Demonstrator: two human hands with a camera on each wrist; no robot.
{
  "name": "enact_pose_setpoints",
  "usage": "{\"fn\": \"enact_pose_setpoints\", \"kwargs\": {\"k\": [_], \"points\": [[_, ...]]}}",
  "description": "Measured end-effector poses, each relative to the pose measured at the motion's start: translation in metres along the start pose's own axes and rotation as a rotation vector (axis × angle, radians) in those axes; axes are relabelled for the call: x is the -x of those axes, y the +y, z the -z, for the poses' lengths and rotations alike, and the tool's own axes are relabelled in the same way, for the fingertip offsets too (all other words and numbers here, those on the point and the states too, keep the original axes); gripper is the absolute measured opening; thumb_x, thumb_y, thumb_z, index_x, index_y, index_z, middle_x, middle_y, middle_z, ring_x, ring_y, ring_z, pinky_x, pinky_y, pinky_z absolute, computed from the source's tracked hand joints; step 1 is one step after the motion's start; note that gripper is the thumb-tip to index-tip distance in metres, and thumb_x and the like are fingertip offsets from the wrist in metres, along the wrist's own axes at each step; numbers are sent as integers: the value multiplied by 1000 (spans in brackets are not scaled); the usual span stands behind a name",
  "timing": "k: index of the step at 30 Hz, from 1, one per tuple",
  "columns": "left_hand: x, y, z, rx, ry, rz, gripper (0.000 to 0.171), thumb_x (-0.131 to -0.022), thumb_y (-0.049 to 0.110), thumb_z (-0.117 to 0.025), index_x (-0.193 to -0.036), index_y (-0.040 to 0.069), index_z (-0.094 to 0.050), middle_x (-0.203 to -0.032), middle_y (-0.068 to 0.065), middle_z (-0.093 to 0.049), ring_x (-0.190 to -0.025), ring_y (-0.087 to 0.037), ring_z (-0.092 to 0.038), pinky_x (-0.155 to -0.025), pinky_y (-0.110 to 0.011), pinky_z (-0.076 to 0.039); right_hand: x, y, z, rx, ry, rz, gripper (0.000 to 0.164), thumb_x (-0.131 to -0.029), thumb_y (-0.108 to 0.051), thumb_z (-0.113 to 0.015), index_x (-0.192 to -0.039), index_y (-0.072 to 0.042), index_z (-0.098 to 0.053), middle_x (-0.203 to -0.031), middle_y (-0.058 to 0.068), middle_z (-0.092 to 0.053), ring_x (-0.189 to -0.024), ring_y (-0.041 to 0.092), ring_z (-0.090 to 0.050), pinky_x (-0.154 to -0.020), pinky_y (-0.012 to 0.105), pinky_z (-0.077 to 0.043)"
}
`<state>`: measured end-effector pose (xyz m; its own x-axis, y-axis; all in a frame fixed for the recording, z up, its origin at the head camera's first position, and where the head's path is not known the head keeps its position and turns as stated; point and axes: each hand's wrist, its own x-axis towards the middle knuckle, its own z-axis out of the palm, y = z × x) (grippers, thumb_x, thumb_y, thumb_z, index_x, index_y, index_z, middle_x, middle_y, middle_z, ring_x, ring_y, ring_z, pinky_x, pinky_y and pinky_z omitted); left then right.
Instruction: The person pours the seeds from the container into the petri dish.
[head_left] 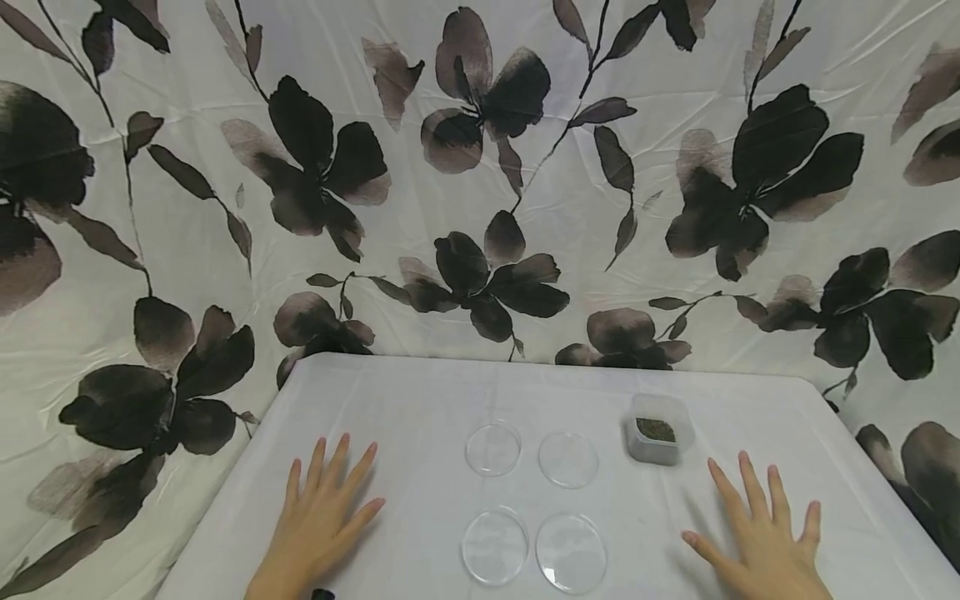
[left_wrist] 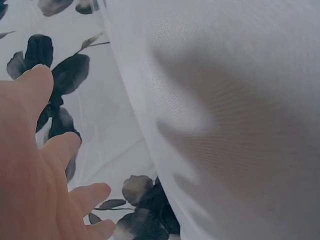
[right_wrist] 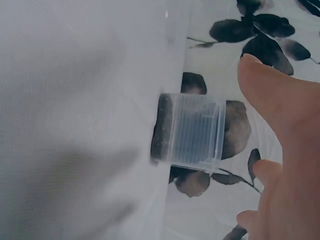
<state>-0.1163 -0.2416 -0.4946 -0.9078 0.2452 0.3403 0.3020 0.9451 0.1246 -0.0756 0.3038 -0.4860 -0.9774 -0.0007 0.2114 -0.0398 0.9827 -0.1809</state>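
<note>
My left hand (head_left: pixel 318 521) is spread over the left side of the white table, fingers straight and holding nothing. On the right, my right hand (head_left: pixel 768 533) is likewise spread, with nothing in it. Between them, clear round dishes stand in two rows: a back left dish (head_left: pixel 492 450), a back right dish (head_left: pixel 568 460), a front left dish (head_left: pixel 495 547) and a front right dish (head_left: pixel 571 553). Nearest my right hand is a clear plastic tub (head_left: pixel 655 452) with dark greenish dry bits (head_left: pixel 656 430) inside. The right wrist view shows this tub (right_wrist: pixel 195 132) from the side, beyond the fingers.
A white cloth covers the table (head_left: pixel 405 400). Behind it hangs a white curtain (head_left: pixel 585 208) printed with dark flowers. A small black object (head_left: pixel 322 594) shows at the bottom edge beside my left wrist. Shadows of both hands fall on the cloth.
</note>
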Motion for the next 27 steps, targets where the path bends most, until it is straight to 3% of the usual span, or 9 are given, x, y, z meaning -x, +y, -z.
{"fn": "enact_pose_setpoints", "kwargs": {"k": [5,15,27], "points": [[-1,1,0,-12,-8,-1,66,-94,56,-55,-150,23,-44,-152,-21,-38,-140,-51,-26,-107,-71,-21,-4,3,1,-93,46,31,101,-85,-59,-68,-160,-29,-8,-166,11,3,-149,36,18,-102,72,25],[-6,-3,-1,65,-39,-7,69,-92,49,-63,-151,20,-42,-146,-21,-46,-134,-52,-35,-102,-70,-28,-16,9,3,-278,96,47,98,-87,-43,-71,-160,-16,-11,-162,22,-12,-146,47,-9,-105,72,18],[-14,-5,-17,128,38,-51,65,-90,37,-70,-146,13,-48,-139,-22,-53,-127,-50,-44,-95,-68,-35,-30,13,-1,-473,235,100,103,-81,-23,-78,-159,-10,-12,-153,34,-27,-134,57,-28,-110,69,15]]}}
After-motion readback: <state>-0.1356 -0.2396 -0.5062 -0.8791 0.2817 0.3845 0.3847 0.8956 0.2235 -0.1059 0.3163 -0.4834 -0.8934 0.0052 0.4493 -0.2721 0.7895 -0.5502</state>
